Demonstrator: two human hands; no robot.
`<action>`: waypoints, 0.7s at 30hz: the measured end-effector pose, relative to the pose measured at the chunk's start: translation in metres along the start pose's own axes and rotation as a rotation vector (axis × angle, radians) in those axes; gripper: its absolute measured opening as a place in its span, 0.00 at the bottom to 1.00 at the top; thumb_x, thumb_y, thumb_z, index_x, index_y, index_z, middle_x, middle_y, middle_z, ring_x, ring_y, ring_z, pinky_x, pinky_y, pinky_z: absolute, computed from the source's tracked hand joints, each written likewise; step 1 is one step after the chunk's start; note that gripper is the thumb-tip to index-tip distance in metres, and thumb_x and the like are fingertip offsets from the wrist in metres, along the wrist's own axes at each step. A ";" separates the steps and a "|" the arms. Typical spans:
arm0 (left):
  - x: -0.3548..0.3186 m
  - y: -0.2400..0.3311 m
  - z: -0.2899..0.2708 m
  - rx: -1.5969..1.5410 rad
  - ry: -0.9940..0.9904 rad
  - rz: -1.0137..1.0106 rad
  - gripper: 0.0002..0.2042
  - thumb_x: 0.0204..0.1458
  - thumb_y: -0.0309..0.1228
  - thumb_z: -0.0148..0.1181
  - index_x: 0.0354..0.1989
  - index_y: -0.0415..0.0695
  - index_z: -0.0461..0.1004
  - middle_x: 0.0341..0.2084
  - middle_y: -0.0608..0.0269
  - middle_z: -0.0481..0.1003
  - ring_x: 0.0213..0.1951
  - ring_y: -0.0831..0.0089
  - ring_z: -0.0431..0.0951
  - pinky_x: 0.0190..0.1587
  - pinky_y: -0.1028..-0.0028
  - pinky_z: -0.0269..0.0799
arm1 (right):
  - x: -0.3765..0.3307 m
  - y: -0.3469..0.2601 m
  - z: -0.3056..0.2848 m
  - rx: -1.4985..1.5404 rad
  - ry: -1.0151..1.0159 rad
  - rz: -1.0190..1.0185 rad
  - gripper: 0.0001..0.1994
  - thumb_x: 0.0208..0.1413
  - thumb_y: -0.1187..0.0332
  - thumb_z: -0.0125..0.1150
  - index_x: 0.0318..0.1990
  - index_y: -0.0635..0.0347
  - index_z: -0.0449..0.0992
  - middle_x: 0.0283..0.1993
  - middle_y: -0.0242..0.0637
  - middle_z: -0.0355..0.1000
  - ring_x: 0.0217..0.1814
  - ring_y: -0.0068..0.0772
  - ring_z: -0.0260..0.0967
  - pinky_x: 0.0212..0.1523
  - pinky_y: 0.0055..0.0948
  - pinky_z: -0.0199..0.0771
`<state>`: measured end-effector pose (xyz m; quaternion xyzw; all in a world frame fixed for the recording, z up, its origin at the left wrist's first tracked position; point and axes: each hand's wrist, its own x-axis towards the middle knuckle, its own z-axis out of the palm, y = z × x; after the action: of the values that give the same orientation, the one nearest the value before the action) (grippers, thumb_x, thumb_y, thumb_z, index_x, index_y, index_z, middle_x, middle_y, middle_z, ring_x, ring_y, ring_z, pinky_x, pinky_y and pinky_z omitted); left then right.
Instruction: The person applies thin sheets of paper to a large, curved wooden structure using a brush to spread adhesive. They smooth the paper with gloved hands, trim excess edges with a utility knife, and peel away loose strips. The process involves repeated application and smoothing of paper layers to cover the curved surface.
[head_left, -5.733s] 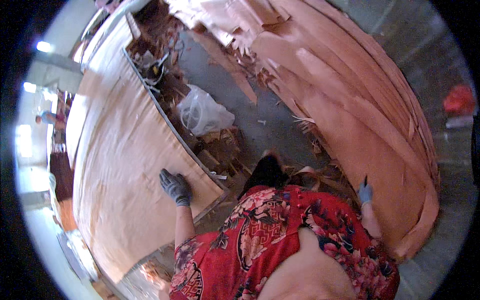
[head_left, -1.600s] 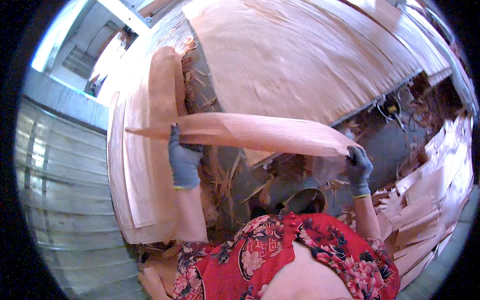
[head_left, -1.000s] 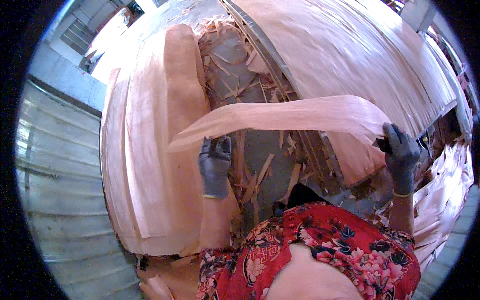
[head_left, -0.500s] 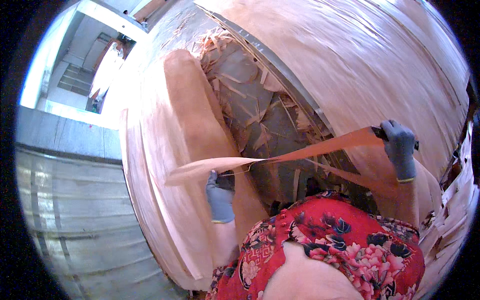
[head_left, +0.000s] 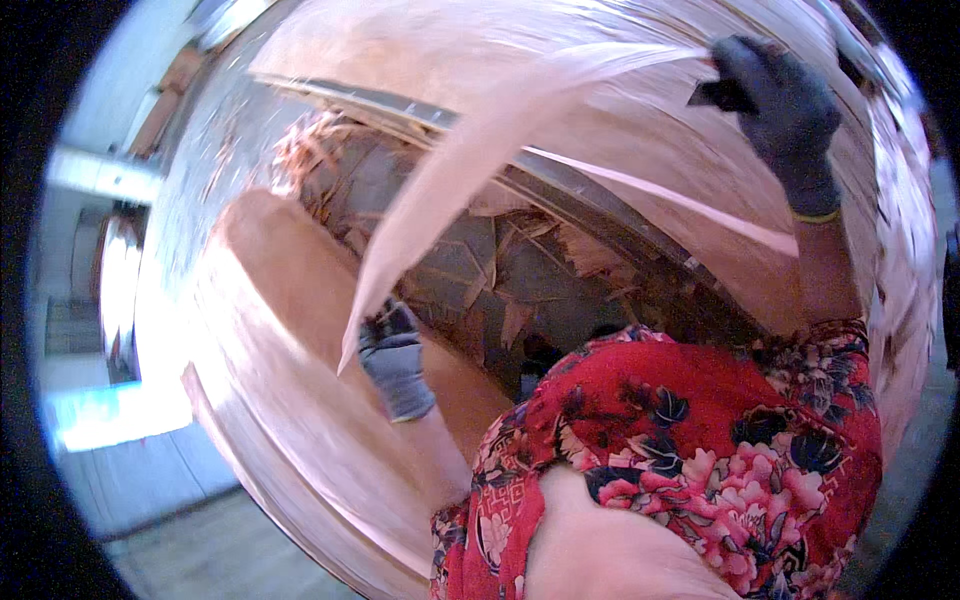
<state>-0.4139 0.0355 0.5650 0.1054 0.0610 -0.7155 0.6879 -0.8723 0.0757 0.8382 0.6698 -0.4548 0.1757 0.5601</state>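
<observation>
A long, thin strip of wood veneer [head_left: 425, 205] arches up from my left hand to my right. My right hand [head_left: 785, 120], in a grey glove with dark fingers, is raised at the upper right, closed on the strip's far end. Lower down, the curled fingers of my left hand [head_left: 395, 365], gloved alike, meet the strip near its tapering lower end; their grip is partly hidden. A second, narrower pale strip [head_left: 665, 190] slants down toward my right forearm. Below my left hand lies a long stack of veneer sheets [head_left: 290, 270] with a rounded far end.
A broad stack of veneer [head_left: 640, 125] rises on the far right side, with a dark straight edge [head_left: 400, 105] along it. Torn veneer scraps [head_left: 310, 150] litter the grey floor [head_left: 450, 250] between the stacks. More ragged pieces [head_left: 905, 240] hang at the right rim.
My right hand has risen, lifting its end of the strip, which now bows upward instead of stretching across. My left hand has shifted slightly left. The whole view has turned to the right.
</observation>
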 end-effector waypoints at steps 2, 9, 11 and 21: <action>0.033 0.028 0.011 0.184 -0.251 -0.034 0.14 0.53 0.32 0.46 0.43 0.37 0.69 0.42 0.51 0.72 0.48 0.56 0.69 0.51 0.56 0.63 | -0.016 -0.024 -0.013 -0.053 -0.092 0.005 0.14 0.43 0.62 0.56 0.41 0.44 0.72 0.35 0.27 0.72 0.29 0.29 0.69 0.26 0.28 0.67; 0.145 0.081 0.111 -0.080 -0.022 -0.626 0.16 0.54 0.34 0.43 0.45 0.36 0.68 0.41 0.52 0.72 0.45 0.61 0.71 0.52 0.68 0.63 | -0.115 -0.129 -0.023 0.288 -0.461 0.525 0.16 0.41 0.56 0.61 0.37 0.53 0.73 0.36 0.39 0.72 0.28 0.40 0.71 0.26 0.33 0.70; 0.136 0.084 0.149 0.342 -0.206 -0.571 0.17 0.55 0.35 0.42 0.47 0.36 0.68 0.42 0.53 0.71 0.47 0.62 0.70 0.53 0.70 0.61 | -0.136 -0.175 -0.037 0.379 -0.570 0.679 0.17 0.41 0.57 0.61 0.38 0.53 0.73 0.35 0.40 0.72 0.29 0.42 0.71 0.26 0.34 0.70; 0.132 0.014 0.138 2.587 -1.246 1.373 0.18 0.49 0.32 0.55 0.44 0.32 0.69 0.45 0.52 0.70 0.43 0.65 0.73 0.48 0.75 0.67 | -0.220 -0.255 -0.141 0.198 -0.603 1.425 0.30 0.36 0.70 0.63 0.52 0.54 0.62 0.50 0.48 0.63 0.49 0.49 0.63 0.43 0.37 0.69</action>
<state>-0.4130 -0.1257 0.6690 -0.3030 0.8974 -0.2208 -0.2327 -0.7437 0.2848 0.5678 0.2815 -0.8903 0.3431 0.1018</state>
